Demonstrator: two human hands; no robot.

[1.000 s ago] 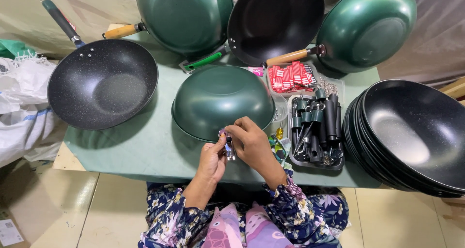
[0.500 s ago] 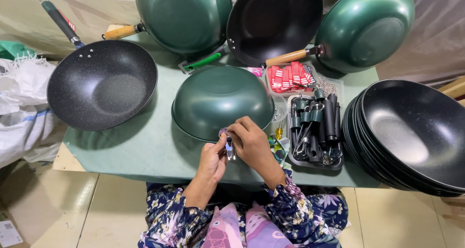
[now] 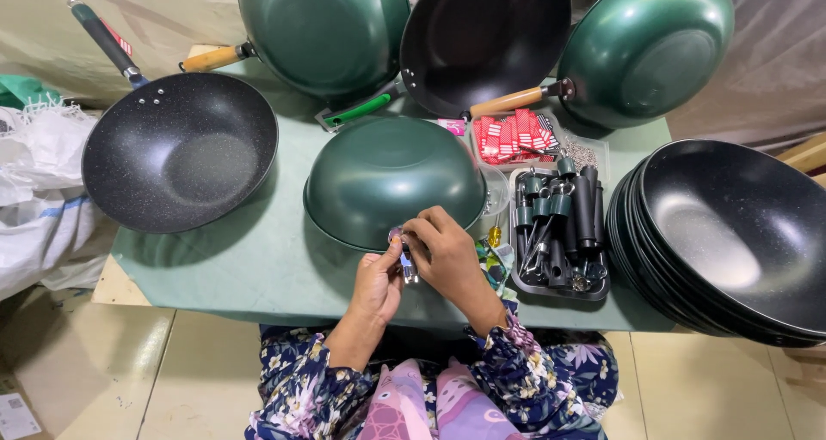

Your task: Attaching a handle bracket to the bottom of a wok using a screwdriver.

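Both hands meeting at the near table edge, at 6 o'clock of the upturned green wok (image 3: 394,178). Left hand (image 3: 377,281) curled about the lower end of a small metal fitting (image 3: 404,258), fingers closed on it; right hand (image 3: 443,252) pinched shut over its upper end, thumb and forefinger at the top. Fitting standing nearly upright between the two, long axis running 12 to 6, just short of the wok's near rim and pointing toward it; right hand the nearer to that rim, wok directly at 12 o'clock from both. Exact make of the fitting too small to tell. At 3 o'clock of the hands, one tray of dark handles (image 3: 559,233), and behind it one box of red packets (image 3: 514,136). Counted on the green table (image 3: 258,259): one speckled black pan (image 3: 179,152) at 10 o'clock, three woks leaning along the far edge, two green and one black, and one stack of black woks (image 3: 731,233) at 3 o'clock, number in the stack unclear.
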